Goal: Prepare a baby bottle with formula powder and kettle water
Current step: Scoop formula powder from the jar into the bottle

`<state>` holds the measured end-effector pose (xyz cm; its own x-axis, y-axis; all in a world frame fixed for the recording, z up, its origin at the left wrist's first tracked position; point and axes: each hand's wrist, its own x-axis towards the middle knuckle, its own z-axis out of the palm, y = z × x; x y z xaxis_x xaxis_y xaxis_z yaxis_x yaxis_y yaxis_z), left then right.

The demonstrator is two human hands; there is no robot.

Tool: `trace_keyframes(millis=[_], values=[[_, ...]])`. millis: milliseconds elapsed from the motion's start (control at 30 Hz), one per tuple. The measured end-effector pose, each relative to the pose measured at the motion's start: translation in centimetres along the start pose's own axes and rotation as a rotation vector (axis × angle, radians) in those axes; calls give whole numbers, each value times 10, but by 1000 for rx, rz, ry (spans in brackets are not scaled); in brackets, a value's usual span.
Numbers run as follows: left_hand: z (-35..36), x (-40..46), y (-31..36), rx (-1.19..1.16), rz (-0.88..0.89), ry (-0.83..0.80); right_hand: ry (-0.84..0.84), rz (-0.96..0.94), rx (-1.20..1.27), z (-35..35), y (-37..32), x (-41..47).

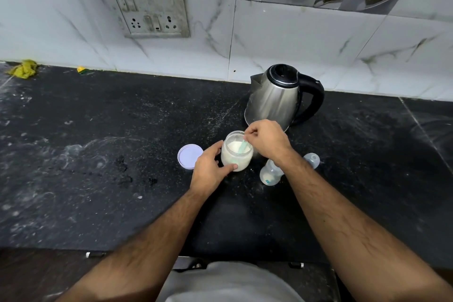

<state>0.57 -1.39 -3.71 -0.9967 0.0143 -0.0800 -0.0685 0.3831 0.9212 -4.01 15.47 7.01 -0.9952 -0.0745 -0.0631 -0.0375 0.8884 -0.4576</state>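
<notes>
In the head view, near the middle of the frame, a clear jar (236,152) of white powder stands open on the black counter (98,154). The left hand (208,167) wraps its fingers and thumb around the jar. The right hand (266,140) pinches a light green scoop (242,146) that dips into the powder. The jar's round lid (189,156) lies flat just left of the left hand. Right of the jar, under the right wrist, stands the baby bottle (269,174) with some powder inside. Its cap (312,160) sits further right. The steel kettle (282,98) stands behind the hands.
</notes>
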Motion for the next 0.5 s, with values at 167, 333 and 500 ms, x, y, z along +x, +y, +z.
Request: trace_keyframes(millis=[167,333,500], values=[[3,3,4,-27,20,-35,152,110,222,-12,26,-8],[5,7,11,-55,46,-27,234,219,336,-18,56,-15],[2,12,14,-58,68,-21,253,271,356,-24,79,-20]])
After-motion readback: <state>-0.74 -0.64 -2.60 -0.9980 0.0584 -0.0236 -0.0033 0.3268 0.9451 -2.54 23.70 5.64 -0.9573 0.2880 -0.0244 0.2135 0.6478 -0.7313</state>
